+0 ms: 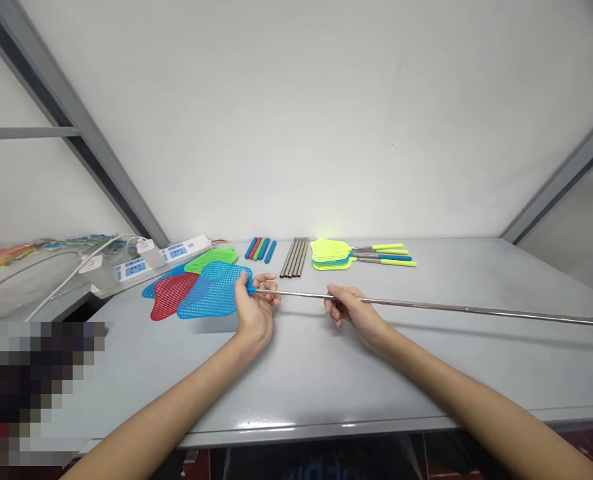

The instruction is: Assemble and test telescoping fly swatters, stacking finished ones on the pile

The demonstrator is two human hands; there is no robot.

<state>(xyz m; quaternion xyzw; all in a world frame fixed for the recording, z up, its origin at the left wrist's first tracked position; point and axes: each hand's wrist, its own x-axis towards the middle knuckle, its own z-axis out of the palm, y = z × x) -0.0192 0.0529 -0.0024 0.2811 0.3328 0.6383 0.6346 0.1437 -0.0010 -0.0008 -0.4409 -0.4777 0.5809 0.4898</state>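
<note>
Your left hand [255,308] curls closed around the thin steel telescopic rod [416,305] beside its blue end [251,289] and your right hand [354,315] pinches it farther along, just above the table [426,373]; it looks light, stiff and slick, so a two-point hold suits it, with room along the table's right side.

The telescopic steel rod [426,305] runs off the right edge, its blue tip cut short there. The left hand [254,310] hides part of the rod's other end. The red fly swatter [169,297] lies partly under the blue fly swatter [211,290]. A pixelated patch [26,393] at lower left conceals whatever lies there, and the colourful heap [11,257] at far left is too blurred to identify.
</note>
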